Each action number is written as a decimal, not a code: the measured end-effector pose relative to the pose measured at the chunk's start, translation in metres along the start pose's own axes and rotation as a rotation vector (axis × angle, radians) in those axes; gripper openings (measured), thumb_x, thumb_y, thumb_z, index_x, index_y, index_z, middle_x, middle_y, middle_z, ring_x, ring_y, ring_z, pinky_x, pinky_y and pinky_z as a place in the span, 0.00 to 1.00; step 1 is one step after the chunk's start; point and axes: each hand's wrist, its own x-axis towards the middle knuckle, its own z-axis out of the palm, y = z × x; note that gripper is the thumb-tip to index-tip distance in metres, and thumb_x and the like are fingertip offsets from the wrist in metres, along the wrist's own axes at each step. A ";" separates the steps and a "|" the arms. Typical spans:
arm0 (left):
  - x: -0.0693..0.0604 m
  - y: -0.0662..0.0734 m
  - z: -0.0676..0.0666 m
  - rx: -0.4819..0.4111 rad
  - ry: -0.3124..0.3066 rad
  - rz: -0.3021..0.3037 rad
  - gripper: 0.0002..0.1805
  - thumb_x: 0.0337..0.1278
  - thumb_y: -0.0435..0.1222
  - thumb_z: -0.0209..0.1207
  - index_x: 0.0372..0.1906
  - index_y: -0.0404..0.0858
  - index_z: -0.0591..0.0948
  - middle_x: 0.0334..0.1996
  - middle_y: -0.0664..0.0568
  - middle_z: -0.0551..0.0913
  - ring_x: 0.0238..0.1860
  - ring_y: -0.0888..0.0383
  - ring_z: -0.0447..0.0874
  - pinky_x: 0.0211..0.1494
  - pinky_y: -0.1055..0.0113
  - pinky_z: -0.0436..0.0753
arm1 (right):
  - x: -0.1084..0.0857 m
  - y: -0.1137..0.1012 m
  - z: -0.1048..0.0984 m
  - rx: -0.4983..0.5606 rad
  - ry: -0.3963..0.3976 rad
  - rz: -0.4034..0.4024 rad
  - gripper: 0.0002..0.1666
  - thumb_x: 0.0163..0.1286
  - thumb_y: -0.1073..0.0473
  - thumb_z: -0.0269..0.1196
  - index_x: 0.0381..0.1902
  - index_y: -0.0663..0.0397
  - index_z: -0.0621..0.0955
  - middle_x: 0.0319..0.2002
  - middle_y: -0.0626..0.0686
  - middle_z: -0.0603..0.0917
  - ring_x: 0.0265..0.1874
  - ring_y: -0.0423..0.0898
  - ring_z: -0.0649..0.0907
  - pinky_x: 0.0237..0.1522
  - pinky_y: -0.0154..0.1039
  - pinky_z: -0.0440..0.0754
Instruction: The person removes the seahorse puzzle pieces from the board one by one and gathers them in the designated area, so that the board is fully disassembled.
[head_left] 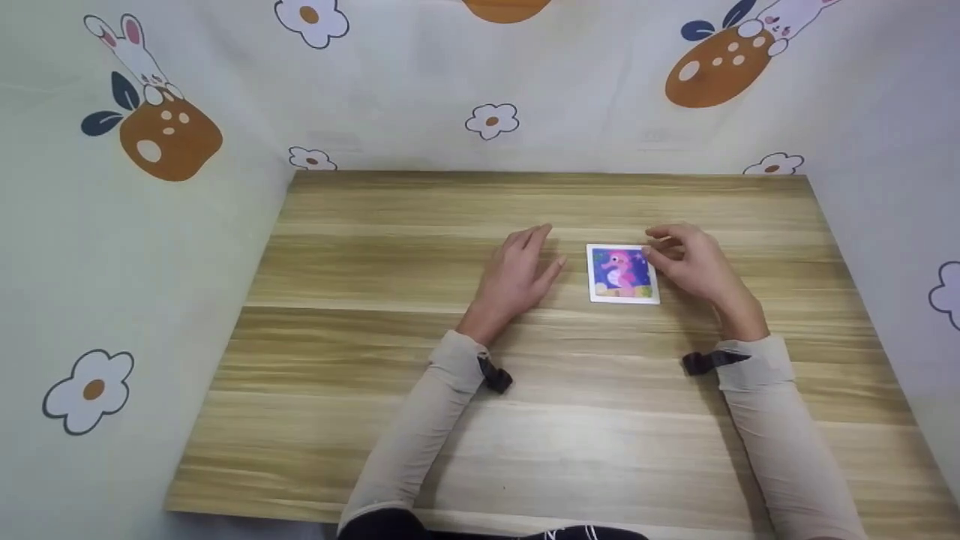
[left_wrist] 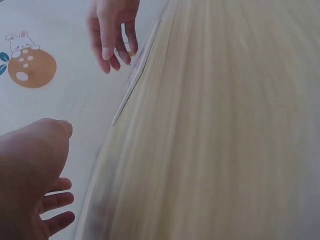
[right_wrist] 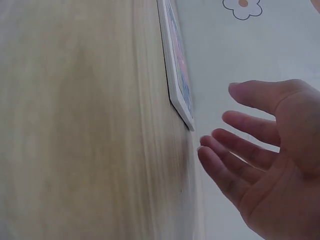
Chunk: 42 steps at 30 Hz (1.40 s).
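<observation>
A square white-framed picture (head_left: 622,274) of a pink seahorse on a blue ground lies flat on the wooden table. My left hand (head_left: 517,276) is a short way left of it, fingers spread and holding nothing. Over the picture's upper right corner is my right hand (head_left: 694,262), its fingers loosely bent and nothing between them. The right wrist view shows the picture (right_wrist: 179,70) edge-on, apart from the right hand (right_wrist: 270,145). In the left wrist view the picture's thin edge (left_wrist: 134,85) stands between the left hand (left_wrist: 37,180) and the right hand (left_wrist: 112,32).
The wooden table (head_left: 360,345) meets a pale cloth backdrop (head_left: 405,90) with flowers, rabbits and orange fruit at its back and sides. Black straps with small dark devices sit on both sleeved wrists.
</observation>
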 end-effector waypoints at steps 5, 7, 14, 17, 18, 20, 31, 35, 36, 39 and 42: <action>0.005 0.015 0.010 -0.091 -0.052 -0.019 0.40 0.78 0.50 0.60 0.85 0.40 0.62 0.78 0.42 0.75 0.79 0.46 0.73 0.83 0.53 0.71 | 0.000 0.004 0.000 -0.015 -0.040 0.015 0.23 0.78 0.60 0.68 0.64 0.69 0.82 0.61 0.70 0.84 0.58 0.66 0.88 0.64 0.60 0.85; 0.008 0.022 0.014 -0.107 -0.072 -0.025 0.40 0.76 0.48 0.62 0.85 0.40 0.63 0.78 0.43 0.75 0.79 0.46 0.73 0.84 0.53 0.71 | 0.000 0.004 0.000 -0.016 -0.054 0.024 0.24 0.78 0.61 0.68 0.65 0.70 0.82 0.61 0.71 0.84 0.59 0.66 0.88 0.65 0.61 0.84; 0.018 0.038 0.030 -0.121 -0.136 -0.021 0.39 0.74 0.46 0.66 0.82 0.43 0.67 0.77 0.46 0.76 0.77 0.48 0.74 0.83 0.52 0.71 | -0.001 0.004 -0.002 -0.053 -0.102 0.056 0.26 0.74 0.61 0.72 0.64 0.71 0.82 0.61 0.73 0.83 0.61 0.69 0.86 0.67 0.63 0.83; 0.019 0.040 0.035 -0.126 -0.147 -0.032 0.39 0.73 0.47 0.67 0.83 0.44 0.66 0.78 0.48 0.76 0.77 0.49 0.74 0.83 0.53 0.71 | 0.000 0.002 -0.004 -0.067 -0.113 0.073 0.27 0.71 0.60 0.74 0.63 0.69 0.83 0.61 0.71 0.82 0.61 0.68 0.84 0.68 0.64 0.82; 0.020 0.040 0.037 -0.127 -0.147 -0.034 0.40 0.73 0.47 0.67 0.83 0.44 0.67 0.78 0.49 0.76 0.77 0.50 0.74 0.83 0.53 0.71 | 0.000 0.002 -0.004 -0.073 -0.118 0.077 0.28 0.70 0.60 0.75 0.63 0.69 0.83 0.61 0.70 0.82 0.62 0.68 0.84 0.68 0.64 0.81; 0.020 0.040 0.040 -0.126 -0.140 -0.034 0.40 0.72 0.47 0.68 0.82 0.45 0.67 0.77 0.50 0.77 0.76 0.50 0.74 0.82 0.53 0.71 | 0.000 0.001 -0.005 -0.088 -0.127 0.080 0.30 0.69 0.58 0.77 0.63 0.68 0.83 0.61 0.69 0.82 0.62 0.67 0.84 0.68 0.65 0.81; 0.015 0.034 0.048 -0.071 -0.121 -0.005 0.37 0.72 0.52 0.67 0.81 0.51 0.70 0.73 0.54 0.81 0.75 0.54 0.73 0.78 0.53 0.72 | 0.008 0.001 -0.001 -0.094 -0.174 0.072 0.32 0.68 0.60 0.77 0.65 0.70 0.81 0.54 0.69 0.84 0.55 0.64 0.87 0.62 0.60 0.85; 0.015 0.035 0.049 -0.078 -0.126 -0.007 0.37 0.73 0.53 0.66 0.81 0.51 0.70 0.74 0.55 0.81 0.76 0.54 0.72 0.79 0.52 0.70 | 0.008 0.002 -0.002 -0.066 -0.188 0.088 0.34 0.70 0.61 0.76 0.68 0.72 0.79 0.57 0.71 0.83 0.59 0.66 0.87 0.65 0.61 0.84; 0.015 0.035 0.049 -0.081 -0.127 -0.009 0.37 0.73 0.53 0.66 0.81 0.51 0.70 0.74 0.55 0.81 0.76 0.54 0.72 0.79 0.52 0.70 | 0.008 0.003 -0.002 -0.067 -0.192 0.089 0.35 0.70 0.60 0.76 0.68 0.72 0.79 0.57 0.71 0.83 0.59 0.67 0.86 0.66 0.61 0.84; 0.016 0.035 0.050 -0.080 -0.130 -0.016 0.37 0.73 0.54 0.66 0.81 0.51 0.70 0.74 0.55 0.80 0.76 0.54 0.72 0.79 0.53 0.70 | 0.007 0.004 -0.001 -0.073 -0.200 0.081 0.40 0.68 0.54 0.79 0.70 0.71 0.79 0.58 0.70 0.83 0.59 0.66 0.87 0.65 0.61 0.85; 0.017 0.036 0.050 -0.079 -0.135 -0.022 0.38 0.73 0.54 0.66 0.81 0.52 0.70 0.74 0.55 0.80 0.75 0.53 0.72 0.79 0.54 0.70 | 0.006 0.004 -0.001 -0.075 -0.211 0.077 0.44 0.65 0.52 0.81 0.71 0.71 0.78 0.58 0.69 0.81 0.59 0.66 0.85 0.66 0.61 0.84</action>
